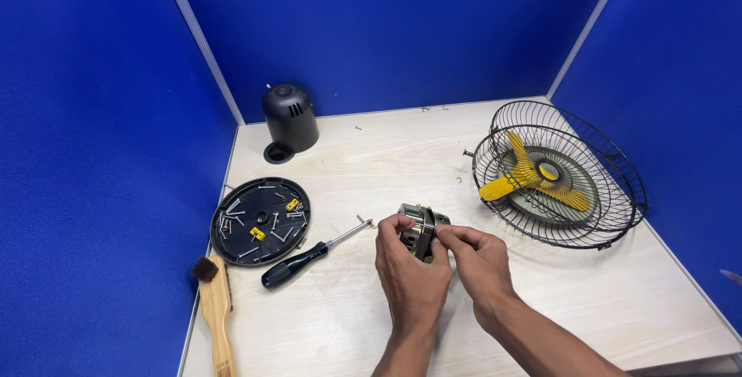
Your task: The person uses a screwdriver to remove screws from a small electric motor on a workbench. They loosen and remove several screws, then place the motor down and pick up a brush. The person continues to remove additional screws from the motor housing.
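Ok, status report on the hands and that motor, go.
Left hand and right hand both gripping the fan motor above the table. Screwdriver lying just left of them. Nothing blocking.

Both hands at desk centre. Left hand (410, 269) and right hand (478, 257) grip a small fan motor (421, 226), fingers closed round it. Black-handled screwdriver (309, 257) lies just left. Round black cover (260, 221) holds loose screws. Wooden brush (216, 303) at left edge. Wire fan guards (560, 176) with yellow blade (514, 180) right. Black motor housing (289, 118) stands at back.
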